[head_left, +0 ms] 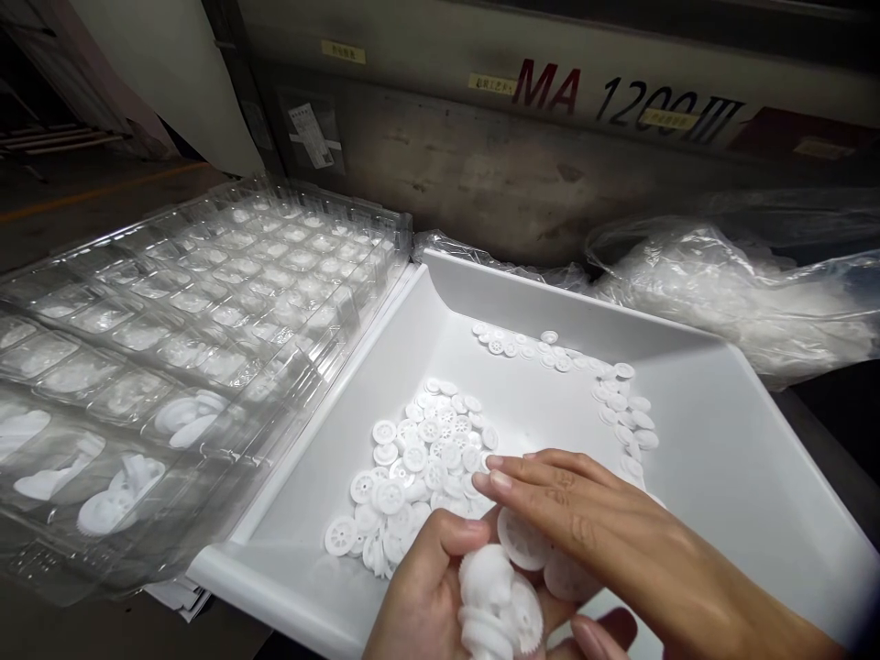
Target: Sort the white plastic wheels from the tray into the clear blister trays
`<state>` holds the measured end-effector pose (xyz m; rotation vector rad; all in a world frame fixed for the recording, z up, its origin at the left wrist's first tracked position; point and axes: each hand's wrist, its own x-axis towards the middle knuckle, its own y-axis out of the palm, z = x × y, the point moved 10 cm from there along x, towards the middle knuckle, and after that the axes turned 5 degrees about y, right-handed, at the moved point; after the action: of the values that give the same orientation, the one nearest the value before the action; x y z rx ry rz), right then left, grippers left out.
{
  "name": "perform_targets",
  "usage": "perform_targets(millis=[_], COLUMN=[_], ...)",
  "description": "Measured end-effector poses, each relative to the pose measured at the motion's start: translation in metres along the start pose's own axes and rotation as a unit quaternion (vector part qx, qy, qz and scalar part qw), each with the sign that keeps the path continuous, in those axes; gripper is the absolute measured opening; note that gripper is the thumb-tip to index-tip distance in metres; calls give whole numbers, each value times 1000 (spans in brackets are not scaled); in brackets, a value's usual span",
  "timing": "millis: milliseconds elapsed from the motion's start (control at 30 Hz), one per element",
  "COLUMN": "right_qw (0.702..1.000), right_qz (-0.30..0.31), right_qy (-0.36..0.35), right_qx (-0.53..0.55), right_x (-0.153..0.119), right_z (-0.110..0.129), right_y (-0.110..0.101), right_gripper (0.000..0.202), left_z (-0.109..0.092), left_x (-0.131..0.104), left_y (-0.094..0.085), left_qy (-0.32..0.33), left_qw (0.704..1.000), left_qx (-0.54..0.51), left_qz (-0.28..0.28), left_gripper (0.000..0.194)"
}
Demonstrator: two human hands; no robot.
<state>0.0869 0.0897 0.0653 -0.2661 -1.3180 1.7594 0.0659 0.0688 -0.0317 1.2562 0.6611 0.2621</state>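
Observation:
Several white plastic gears [491,587] rest in my left hand [426,587], which is cupped around them near the bottom of the view. My right hand [591,513] lies over the same handful, its fingers stretched out to the left and a white gear showing beneath them. Below both hands is a light grey bin [529,302]. A pile of small white gears [433,449] sits on its floor, left of my fingertips. More gears [619,412] lie along the bin's far and right sides.
Left of the bin, stacked clear plastic trays [226,275] hold white parts in their compartments. A clear plastic bag [742,284] of white parts lies behind the bin at the right. A machine panel [426,165] marked MA 1200 III stands across the back.

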Motion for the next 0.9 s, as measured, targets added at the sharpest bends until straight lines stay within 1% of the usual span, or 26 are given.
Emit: perform_targets(millis=[67, 133, 267, 367, 433, 533, 633, 800, 900], right_qw=[1000, 999, 999, 998, 997, 998, 997, 998, 999], right_qz=[-23, -42, -51, -47, -45, -51, -58, -41, -33], right_qy=[-9, -3, 8, 41, 54, 49, 42, 45, 34], right_qx=[-1, -11, -13, -12, -8, 1, -2, -2, 4], right_x=[1, 2, 3, 5, 6, 6, 5, 6, 7], right_z=[0, -1, -2, -7, -9, -8, -7, -9, -9], right_y=[-3, -5, -4, -3, -2, -2, -3, -1, 0], right_gripper=[64, 67, 62, 57, 56, 56, 57, 57, 58], left_z=[-1, -3, -6, -7, -5, -1, -2, -3, -7], left_x=[-1, -3, -5, -5, -4, -1, 0, 0, 1], left_y=[1, 2, 7, 9, 11, 11, 7, 3, 2], left_qy=[1, 3, 15, 18, 13, 6, 12, 17, 29], left_qw=[1000, 1000, 999, 999, 999, 999, 999, 1000, 999], left_qx=[10, 22, 47, 49, 42, 30, 26, 16, 17], left_qz=[3, 3, -4, -7, 3, 20, 19, 19, 13], left_gripper=[21, 22, 28, 31, 31, 31, 33, 34, 36])
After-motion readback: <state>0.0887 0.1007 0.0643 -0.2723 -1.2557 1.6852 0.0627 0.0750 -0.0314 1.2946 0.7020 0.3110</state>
